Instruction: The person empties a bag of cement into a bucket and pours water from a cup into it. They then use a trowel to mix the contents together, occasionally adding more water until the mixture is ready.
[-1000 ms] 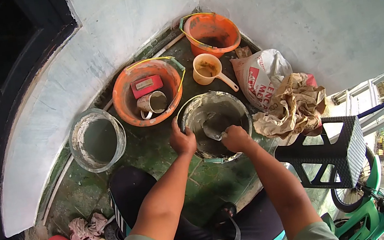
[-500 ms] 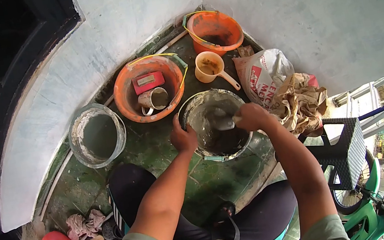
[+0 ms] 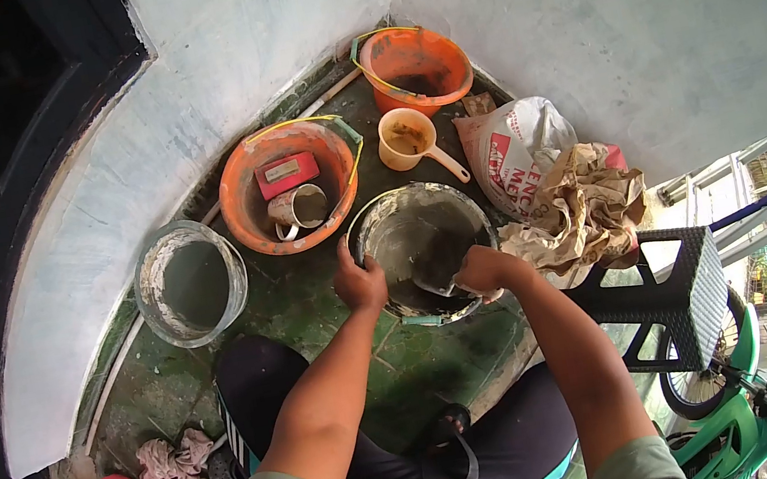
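A bucket (image 3: 386,244) with grey, wet cement mix (image 3: 433,231) inside stands on the floor in front of me. My left hand (image 3: 359,279) is closed around the left side of its rim. At the near right side of the bucket, my right hand (image 3: 490,270) is wrapped round the handle of a trowel (image 3: 435,278). The trowel's metal blade sits low in the bucket, partly sunk in the mix. Most of the handle is hidden by my fingers.
An orange bucket (image 3: 238,188) holds a red box (image 3: 287,174) and a mug (image 3: 299,208). Around stand a clear tub of greyish water (image 3: 146,291), another orange bucket (image 3: 386,58), a dipper (image 3: 397,141), a cement sack (image 3: 501,154), crumpled paper (image 3: 576,207) and a dark stool (image 3: 703,298).
My right hand has moved down and slightly left with the trowel, bringing the blade toward the bucket's near side. My left hand stays on the rim. The camera view has shifted a little.
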{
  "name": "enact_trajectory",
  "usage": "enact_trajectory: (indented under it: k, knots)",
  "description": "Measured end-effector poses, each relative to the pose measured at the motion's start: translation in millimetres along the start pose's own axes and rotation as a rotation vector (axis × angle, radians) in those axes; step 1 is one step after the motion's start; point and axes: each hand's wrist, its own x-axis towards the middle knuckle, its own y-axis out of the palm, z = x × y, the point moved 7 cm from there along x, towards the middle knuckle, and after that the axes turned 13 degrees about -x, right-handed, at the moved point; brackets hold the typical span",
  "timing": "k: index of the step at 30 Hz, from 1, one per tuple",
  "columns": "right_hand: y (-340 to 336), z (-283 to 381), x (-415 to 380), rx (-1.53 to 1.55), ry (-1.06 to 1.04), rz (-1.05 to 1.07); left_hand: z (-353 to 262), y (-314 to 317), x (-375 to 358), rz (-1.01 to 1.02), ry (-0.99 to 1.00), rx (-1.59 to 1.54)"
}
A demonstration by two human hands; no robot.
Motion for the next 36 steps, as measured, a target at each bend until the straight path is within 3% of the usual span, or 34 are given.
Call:
enact_trajectory:
  k: [3,6,9,13,17,19,21,24,30,34,36]
  knots:
    - [-7.0,-0.7,-18.1,0.683,0.268,0.230,1.0,1.3,0.5,-0.008,0.035,0.010]
    - [-37.0,-4.0,-28.3,0.735,0.111,0.052,3.2,1.9,0.8,-0.018,0.060,-0.001]
    - [-43.1,-13.2,-34.3,0.951,0.440,-0.124,8.1,4.2,1.6,0.001,0.018,0.004]
    - [-13.8,-13.9,-8.4,1.025,0.529,-0.288,7.5,4.1,2.3,0.014,-0.019,0.011]
    - [3.8,15.5,-6.0,1.078,0.524,-0.180,6.6,4.7,1.3,0.009,-0.028,0.028]
    - [4.0,20.6,0.5,0.855,0.298,-0.162,5.6,4.2,1.8,0.013,-0.039,0.033]
    - [13.1,16.8,-8.3,1.035,0.449,0.025,2.1,2.3,1.2,0.019,-0.036,0.036]
    - [25.2,10.3,-11.7,1.148,0.482,0.121,-0.5,2.4,1.1,0.014,-0.023,0.044]
    - [-7.0,-14.5,-27.9,1.066,0.392,0.225,-1.0,1.8,1.4,0.038,-0.024,0.020]
    - [-65.2,-11.7,-29.3,0.667,0.385,-0.076,1.7,2.4,1.6,0.037,-0.002,-0.030]
    - [-71.7,-8.7,-18.4,0.139,0.334,-0.305,2.1,2.1,0.7,0.028,0.015,-0.033]
